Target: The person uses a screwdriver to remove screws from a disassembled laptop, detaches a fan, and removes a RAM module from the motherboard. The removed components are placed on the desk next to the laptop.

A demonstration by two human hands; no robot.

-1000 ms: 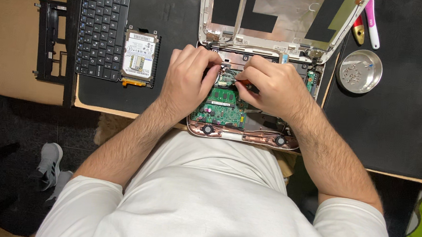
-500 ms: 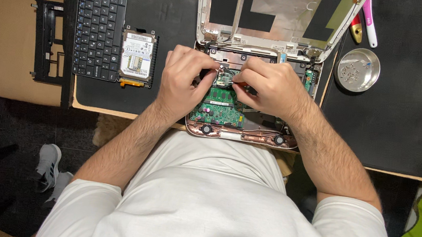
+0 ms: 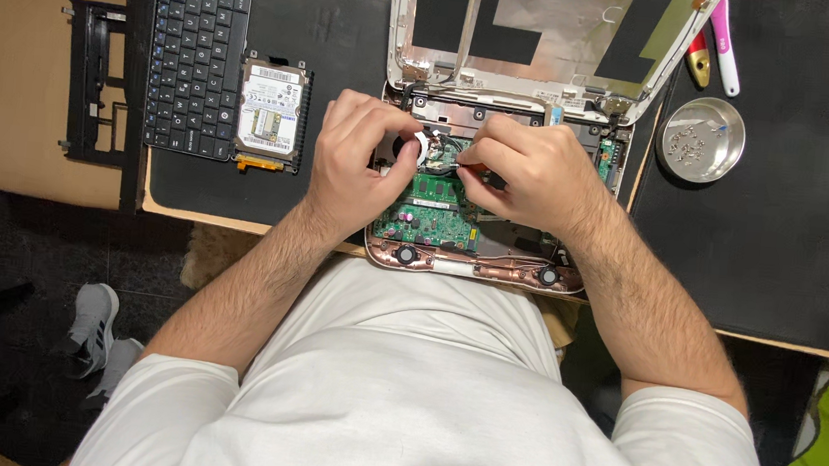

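While both hands crowd the middle of the opened laptop base [image 3: 477, 258] at the near table edge, the left hand [image 3: 356, 159] pinches a small white round part [image 3: 420, 146] and the right hand [image 3: 528, 173] has fingertips pressed together on something I can't make out. Green board [image 3: 425, 219] sits just below the fingers. Room: hard drive [image 3: 271, 113] and keyboard [image 3: 197, 48] left, screw dish [image 3: 703, 139] right, raised lid [image 3: 549, 27] far; bare black mat [image 3: 779, 242] right.

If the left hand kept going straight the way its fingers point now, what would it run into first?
The left hand points its fingers rightward across the opened laptop base. First in that line is probably the right hand, whose fingertips nearly meet it over the green circuit board. Depth between them is unclear.
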